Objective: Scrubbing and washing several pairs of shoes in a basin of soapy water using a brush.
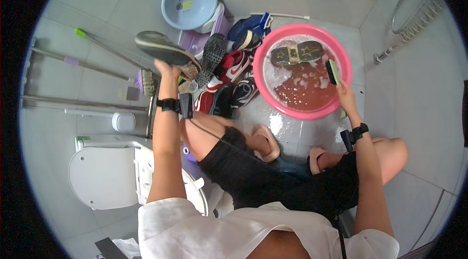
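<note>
My left hand is raised at the left, closed around a dark grey shoe that is tilted over the shoe pile. My right hand grips a scrub brush with a pale green handle and dark bristles, at the right rim of a pink basin. Reddish-brown, foamy water fills part of the basin. Another shoe lies in it, its dark, star-patterned sole facing up.
Several shoes, among them a red and white sneaker, crowd the tiles left of the basin. A blue washbasin rests on a purple tub behind. The toilet stands at the left, long-handled brushes beyond it. A shower hose hangs right.
</note>
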The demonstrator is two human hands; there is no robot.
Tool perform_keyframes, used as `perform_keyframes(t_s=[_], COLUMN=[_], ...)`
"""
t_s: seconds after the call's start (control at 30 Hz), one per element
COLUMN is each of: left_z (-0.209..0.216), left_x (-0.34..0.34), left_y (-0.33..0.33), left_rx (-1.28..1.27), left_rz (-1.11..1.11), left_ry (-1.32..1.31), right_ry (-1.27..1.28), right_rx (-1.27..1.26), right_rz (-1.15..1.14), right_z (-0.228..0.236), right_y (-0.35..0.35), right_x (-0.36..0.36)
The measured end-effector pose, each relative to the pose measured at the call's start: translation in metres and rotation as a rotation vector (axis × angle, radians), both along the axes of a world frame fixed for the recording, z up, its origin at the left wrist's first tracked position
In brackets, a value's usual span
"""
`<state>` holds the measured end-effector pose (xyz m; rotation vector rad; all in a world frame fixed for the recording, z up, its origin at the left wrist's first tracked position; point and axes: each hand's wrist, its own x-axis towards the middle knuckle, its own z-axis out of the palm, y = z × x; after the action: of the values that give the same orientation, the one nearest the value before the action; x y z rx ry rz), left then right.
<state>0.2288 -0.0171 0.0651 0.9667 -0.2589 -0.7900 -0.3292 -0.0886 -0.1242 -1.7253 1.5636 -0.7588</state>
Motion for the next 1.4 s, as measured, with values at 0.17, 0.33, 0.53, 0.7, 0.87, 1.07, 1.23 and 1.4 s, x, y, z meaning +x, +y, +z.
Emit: perform_keyframes(t_s=[0.17,0.33,0.53,0.7,0.87,1.07,1.23,1.4], left_z=[-0.088,-0.046,0.087,0.145,0.200,0.274,0.352,0.460], left_x=[0.026,0.024,-0.047,-0.066,-0.054,-0.036,0.035,0.174], left_y=[0.001,-0.012,-0.002,0.025,0.002,-0.027,-0.039,0.022], left_rx=[0.973,0.763,0.405,0.290,0.201,0.147,0.135,-0.031], left_rz=[-0.258,-0.417,-0.480,-0.387,-0.368,-0.438,-0.618,-0.535], left_ry=[0.071,-0.027,-0.035,-0.113,-0.167,-0.307,-0.263,0.015], right_ry=[-0.075,-0.118,-0.221,-0.268,-0.588,-0.672,-0.596,-0.706], right_rx=[0.084,0.063,0.019,-0.052,0.087,0.068,-0.044,-0.034], right_rz=[0.135,0.174,0.155,0.115,-0.076,-0.127,-0.145,-0.139], right_z=[0.007,0.035,0.065,0.077,0.110,0.139,0.142,0.162], right_y=[0.002,0.009,0.027,0.033,0.054,0.066,0.072,0.079], right_x=[0.024,0.051,0.047,0.031,0.018,0.004,0.000,0.021])
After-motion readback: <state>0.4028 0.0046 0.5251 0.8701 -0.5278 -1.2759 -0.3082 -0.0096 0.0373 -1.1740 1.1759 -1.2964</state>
